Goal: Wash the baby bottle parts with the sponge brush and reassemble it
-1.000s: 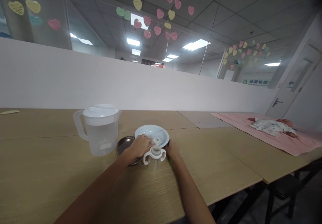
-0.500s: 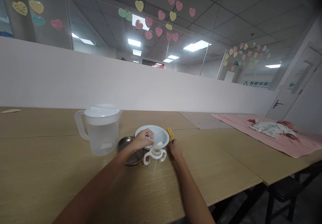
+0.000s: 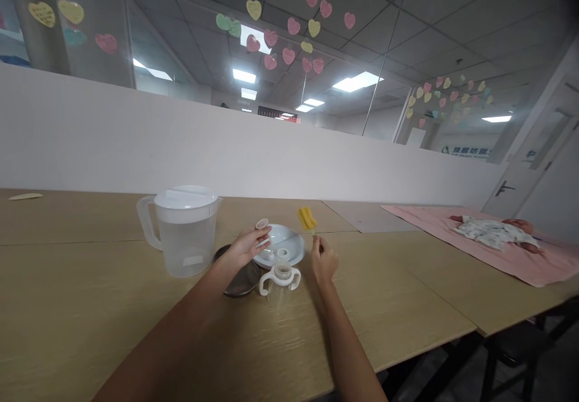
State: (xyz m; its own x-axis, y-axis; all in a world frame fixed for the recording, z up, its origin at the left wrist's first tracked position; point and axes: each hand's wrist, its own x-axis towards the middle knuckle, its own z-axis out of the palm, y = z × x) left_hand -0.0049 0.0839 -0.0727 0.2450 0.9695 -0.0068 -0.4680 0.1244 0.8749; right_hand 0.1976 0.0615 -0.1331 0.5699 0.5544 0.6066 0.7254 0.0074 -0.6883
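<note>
My left hand (image 3: 245, 246) is raised over the table and pinches a small clear bottle nipple (image 3: 262, 224) between its fingertips. My right hand (image 3: 322, 260) grips the thin handle of a small brush with a yellow sponge head (image 3: 306, 217), held upright. Between and below the hands stands a clear baby bottle with a white two-handled collar (image 3: 280, 276), its mouth uncovered. Behind the bottle lies a white plate (image 3: 289, 246) with a small white ring (image 3: 283, 253) on it. A round metal lid (image 3: 239, 276) lies flat under my left wrist.
A clear plastic pitcher (image 3: 184, 230) with a white lid, holding water, stands left of the plate. At the far right a baby doll (image 3: 495, 231) lies on a pink cloth (image 3: 525, 258). A white partition wall (image 3: 136, 143) runs behind the wooden table (image 3: 90, 305).
Both hands rose from the plate area: the left lifted the clear nipple off the plate, the right picked up the yellow-headed brush and stood it upright.
</note>
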